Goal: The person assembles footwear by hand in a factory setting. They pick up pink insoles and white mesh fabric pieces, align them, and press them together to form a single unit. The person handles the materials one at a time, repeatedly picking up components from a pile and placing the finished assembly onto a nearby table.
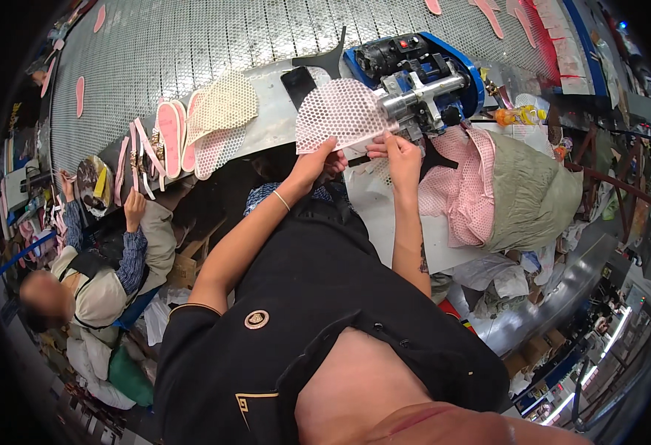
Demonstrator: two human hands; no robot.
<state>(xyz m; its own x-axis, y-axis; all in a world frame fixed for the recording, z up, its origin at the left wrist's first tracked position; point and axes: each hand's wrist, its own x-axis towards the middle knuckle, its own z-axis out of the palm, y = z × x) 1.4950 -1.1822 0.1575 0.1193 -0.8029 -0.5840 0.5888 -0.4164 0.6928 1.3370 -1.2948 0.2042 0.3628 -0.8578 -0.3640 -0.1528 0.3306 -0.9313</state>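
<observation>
A pink-and-white perforated mesh piece with a rounded top (336,115) lies spread in front of me, its right edge against the metal roller of a blue machine (422,93). My left hand (315,165) is closed on the lower left edge of this piece, thumb on top and fingers underneath. At the lower right corner, close below the roller, my right hand (401,157) pinches the edge between thumb and fingers. The roller hides part of the mesh's right side.
A dark phone (296,87) lies behind the mesh. Cream mesh pieces (225,104) and pink insoles (168,137) are at left, near a co-worker's hand (134,210). Pink mesh (451,193), grey-green cloth (537,189) and an orange bottle (520,116) are at right. A conveyor (214,33) runs behind.
</observation>
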